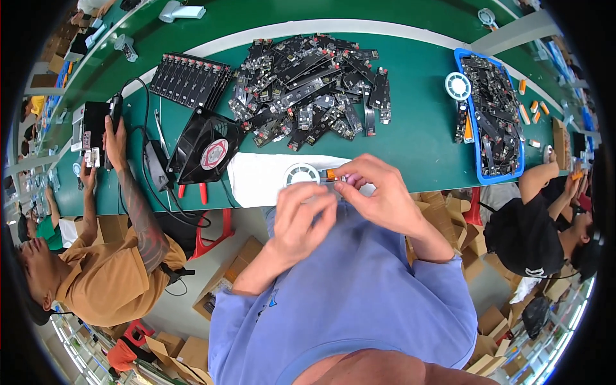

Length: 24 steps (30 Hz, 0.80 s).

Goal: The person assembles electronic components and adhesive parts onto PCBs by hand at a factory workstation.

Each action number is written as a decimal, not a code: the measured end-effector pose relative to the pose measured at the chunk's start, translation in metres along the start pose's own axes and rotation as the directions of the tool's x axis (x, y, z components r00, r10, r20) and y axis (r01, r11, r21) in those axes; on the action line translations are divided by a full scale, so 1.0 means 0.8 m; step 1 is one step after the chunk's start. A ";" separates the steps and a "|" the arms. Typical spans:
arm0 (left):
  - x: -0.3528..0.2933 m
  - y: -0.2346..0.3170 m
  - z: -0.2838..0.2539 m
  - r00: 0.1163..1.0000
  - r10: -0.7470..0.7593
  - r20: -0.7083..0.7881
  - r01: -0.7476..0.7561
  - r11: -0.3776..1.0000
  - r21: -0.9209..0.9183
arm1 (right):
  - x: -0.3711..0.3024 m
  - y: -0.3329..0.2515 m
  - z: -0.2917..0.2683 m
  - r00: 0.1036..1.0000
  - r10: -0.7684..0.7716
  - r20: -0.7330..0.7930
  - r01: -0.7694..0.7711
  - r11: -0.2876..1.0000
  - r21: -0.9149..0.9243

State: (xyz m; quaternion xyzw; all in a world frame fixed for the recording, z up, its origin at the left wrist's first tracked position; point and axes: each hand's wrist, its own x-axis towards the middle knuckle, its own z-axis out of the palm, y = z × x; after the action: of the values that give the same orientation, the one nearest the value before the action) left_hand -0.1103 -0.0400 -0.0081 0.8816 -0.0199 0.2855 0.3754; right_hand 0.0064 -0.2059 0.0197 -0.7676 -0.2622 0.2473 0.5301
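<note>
A white round fan piece (300,172) lies on a white cloth (253,183) at the front edge of the bench. Beside its right rim, an orange battery (332,173) shows at the fingertips of my right hand (383,194), thumb and forefinger pinched together on it. My left hand (301,218) is just below the fan piece, fingers bent and smeared by motion. Whether it holds anything does not show. Part of the fan piece is hidden behind the left fingers.
Beyond the cloth is a heap of black circuit boards (314,90). A black cooling fan (205,149) stands left, near stacked board panels (190,80). At right a blue tray (477,151) holds more boards, with another white round fan (457,86) at its edge. Co-workers sit on both sides.
</note>
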 end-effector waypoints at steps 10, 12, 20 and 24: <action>-0.042 -0.003 0.014 0.975 -0.201 0.095 0.222 0.877 -0.426 | -0.011 0.024 0.011 0.946 0.214 0.242 -0.310 0.815 0.489; -0.048 -0.007 0.013 0.972 -0.213 0.100 0.235 0.860 -0.454 | -0.010 0.026 0.010 0.941 0.205 0.270 -0.320 0.800 0.507; -0.049 -0.010 0.012 0.922 -0.366 0.127 0.354 0.664 -0.658 | 0.005 0.007 -0.007 0.974 -0.006 0.228 -0.001 0.999 0.034; -0.044 -0.009 0.006 0.917 -0.352 0.186 0.382 0.647 -0.659 | 0.019 0.026 -0.004 0.951 -0.088 0.296 -0.012 0.947 0.322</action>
State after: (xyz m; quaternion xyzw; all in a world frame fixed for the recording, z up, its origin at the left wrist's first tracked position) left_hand -0.1355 -0.0443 -0.0339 0.6717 0.0474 0.1577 0.7223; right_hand 0.0224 -0.2044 -0.0008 -0.6184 -0.3127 0.3923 0.6050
